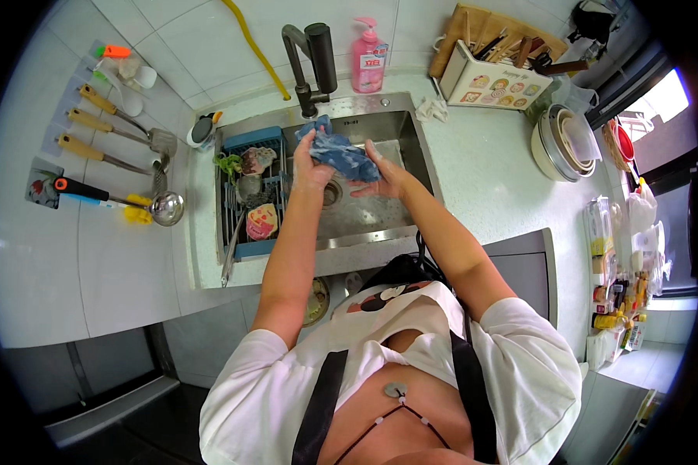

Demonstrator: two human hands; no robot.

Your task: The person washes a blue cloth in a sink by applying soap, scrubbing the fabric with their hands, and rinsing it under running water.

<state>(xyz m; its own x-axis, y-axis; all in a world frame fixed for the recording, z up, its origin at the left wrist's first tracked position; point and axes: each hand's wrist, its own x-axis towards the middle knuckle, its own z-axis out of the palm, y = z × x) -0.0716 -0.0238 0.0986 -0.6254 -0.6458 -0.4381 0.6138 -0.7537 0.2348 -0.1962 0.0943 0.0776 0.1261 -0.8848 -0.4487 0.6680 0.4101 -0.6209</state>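
Observation:
A wet blue cloth [341, 155] with white suds on it is stretched between my hands over the steel sink [372, 225]. My left hand [312, 167] grips its left end, thumb on top. At the right end, my right hand [386, 180] has its thumb on the cloth and its fingers below, partly hidden. The sink drain [331, 194] shows beneath. Above and behind the cloth stands the dark tap [310, 70]; no water stream is visible.
Left in the sink sits a blue rack [256, 249] with scrubbers and a pink sponge [261, 222]. A pink pump bottle [368, 62] stands behind. To the right are a utensil box [488, 81] and stacked bowls [558, 147]. Ladle [167, 208] and turners hang on the left wall.

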